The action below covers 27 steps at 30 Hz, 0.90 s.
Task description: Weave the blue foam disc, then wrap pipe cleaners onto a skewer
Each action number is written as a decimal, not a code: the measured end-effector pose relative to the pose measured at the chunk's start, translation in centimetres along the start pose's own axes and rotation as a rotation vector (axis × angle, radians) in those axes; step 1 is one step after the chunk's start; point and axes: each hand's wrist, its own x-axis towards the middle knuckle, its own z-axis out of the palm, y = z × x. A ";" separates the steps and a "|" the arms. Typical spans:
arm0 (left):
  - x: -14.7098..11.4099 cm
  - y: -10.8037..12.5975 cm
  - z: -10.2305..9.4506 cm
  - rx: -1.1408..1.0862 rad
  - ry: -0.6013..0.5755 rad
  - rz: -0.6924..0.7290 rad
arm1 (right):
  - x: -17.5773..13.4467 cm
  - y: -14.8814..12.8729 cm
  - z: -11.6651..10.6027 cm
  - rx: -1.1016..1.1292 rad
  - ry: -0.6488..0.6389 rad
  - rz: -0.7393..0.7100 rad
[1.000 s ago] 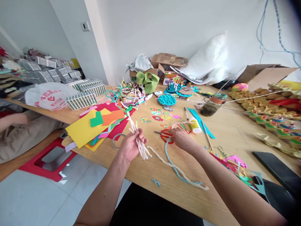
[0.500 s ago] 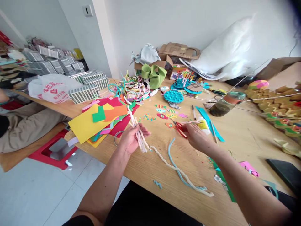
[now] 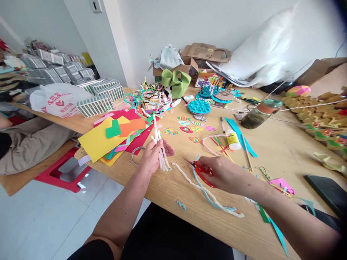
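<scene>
A bundle of white and pale pink yarn strands (image 3: 163, 161) is held in my left hand (image 3: 152, 155), its loose ends hanging below the fingers and more yarn rising above the thumb. My right hand (image 3: 222, 171) grips red-handled scissors (image 3: 202, 172), the blades pointing left toward the bundle but apart from it. Beneath the scissors a cream yarn strand (image 3: 189, 181) and a light blue strand (image 3: 208, 197) lie across each other on the table. Short blue yarn pieces (image 3: 181, 205) lie near the front edge.
Coloured paper sheets (image 3: 94, 144) and a tape ring (image 3: 135, 155) lie left. Paper fish (image 3: 184, 129) are beyond my hands. A glue bottle (image 3: 233, 141), a glass jar (image 3: 261, 115) and a dark phone (image 3: 324, 193) are to the right. A person's leg (image 3: 38, 144) shows at far left.
My right hand has brought the scissors toward me and slightly left, from near the glue bottle to above the loose strands. My left hand still holds the yarn bundle.
</scene>
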 end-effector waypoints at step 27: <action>-2.4 0.7 0.9 0.043 -0.086 -0.021 | 3.0 -3.5 0.8 -0.243 -0.293 -0.058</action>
